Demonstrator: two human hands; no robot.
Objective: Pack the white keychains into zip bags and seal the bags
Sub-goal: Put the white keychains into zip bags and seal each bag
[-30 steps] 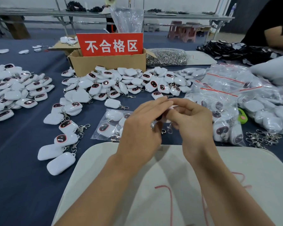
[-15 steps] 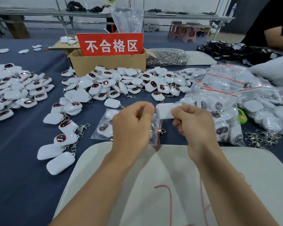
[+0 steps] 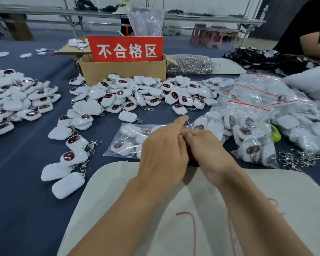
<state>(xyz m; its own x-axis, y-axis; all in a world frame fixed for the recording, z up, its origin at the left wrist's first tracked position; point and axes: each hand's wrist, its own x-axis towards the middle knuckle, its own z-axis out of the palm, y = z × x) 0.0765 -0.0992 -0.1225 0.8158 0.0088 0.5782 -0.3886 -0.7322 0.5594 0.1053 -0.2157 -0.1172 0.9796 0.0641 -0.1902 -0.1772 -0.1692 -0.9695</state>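
The zip bag [image 3: 118,154] of white keychains [image 3: 130,129] lies flat on the counter [image 3: 24,204]. Both hands meet at its right edge. The right hand [image 3: 210,147] pinches the red seal strip. The left hand [image 3: 162,152] lies against it with its index finger straight, but I cannot tell whether it grips.

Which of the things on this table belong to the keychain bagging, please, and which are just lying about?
In the job: left hand, right hand, zip bag, loose keychains, filled bags.
Lying about: cardboard box, red sign, bag of metal clips, green item.
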